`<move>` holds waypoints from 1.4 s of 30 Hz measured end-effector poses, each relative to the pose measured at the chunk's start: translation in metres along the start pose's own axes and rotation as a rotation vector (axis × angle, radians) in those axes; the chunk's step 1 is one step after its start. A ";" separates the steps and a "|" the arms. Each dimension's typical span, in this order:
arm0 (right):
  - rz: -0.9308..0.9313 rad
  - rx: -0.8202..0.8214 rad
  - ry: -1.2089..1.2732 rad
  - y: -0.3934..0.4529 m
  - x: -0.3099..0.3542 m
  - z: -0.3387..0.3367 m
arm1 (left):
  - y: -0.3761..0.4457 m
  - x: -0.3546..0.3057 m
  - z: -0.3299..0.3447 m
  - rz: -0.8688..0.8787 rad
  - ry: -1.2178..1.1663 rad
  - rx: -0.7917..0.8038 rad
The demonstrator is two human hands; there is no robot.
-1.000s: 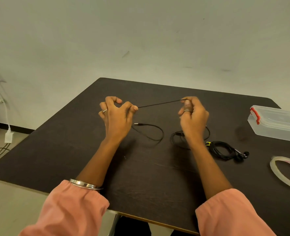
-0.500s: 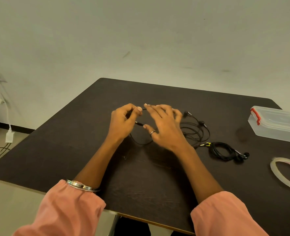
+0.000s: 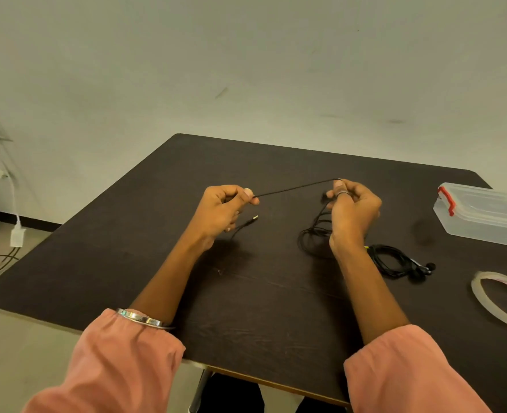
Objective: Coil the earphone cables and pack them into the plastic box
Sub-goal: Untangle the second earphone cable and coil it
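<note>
A black earphone cable runs taut between my two hands above the dark table. My left hand pinches one end of the stretch, and the cable's jack plug hangs out below it. My right hand pinches the other end; loose loops of the same cable hang down from it onto the table. A second black earphone, coiled, lies just right of my right wrist. The clear plastic box with a red latch stands closed at the table's right edge.
A roll of clear tape lies at the right near the front. A wall socket with a white charger and cables is on the left wall and floor. The table's front edge runs under my forearms.
Half a second ago my hands were close together over the cable. They have moved apart, and the cable is stretched tight between them again, as it was one second ago.
</note>
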State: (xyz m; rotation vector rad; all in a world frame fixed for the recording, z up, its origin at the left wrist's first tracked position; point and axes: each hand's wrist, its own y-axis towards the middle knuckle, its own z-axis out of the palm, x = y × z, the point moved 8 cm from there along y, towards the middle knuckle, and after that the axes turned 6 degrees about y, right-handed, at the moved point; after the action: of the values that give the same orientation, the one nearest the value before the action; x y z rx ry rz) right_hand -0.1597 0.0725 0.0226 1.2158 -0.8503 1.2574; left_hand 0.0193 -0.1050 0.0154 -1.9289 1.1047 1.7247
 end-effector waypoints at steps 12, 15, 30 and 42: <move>-0.909 0.746 -0.910 -0.092 0.015 0.089 | 0.000 0.008 0.001 -0.086 -0.046 -0.032; -0.854 0.780 -0.825 -0.087 0.011 0.089 | -0.001 0.007 0.007 -0.093 -0.058 0.029; -0.482 0.295 -0.077 -0.037 0.027 0.038 | -0.011 0.003 0.033 -0.140 -0.172 0.349; -0.632 0.600 -0.675 -0.046 0.000 0.067 | -0.001 -0.003 0.020 -0.170 -0.823 0.229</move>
State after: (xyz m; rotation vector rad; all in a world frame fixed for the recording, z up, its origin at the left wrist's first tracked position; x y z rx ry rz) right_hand -0.1046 0.0126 0.0276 2.2504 -0.4626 0.5708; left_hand 0.0063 -0.0890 0.0137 -0.9644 0.7427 1.9022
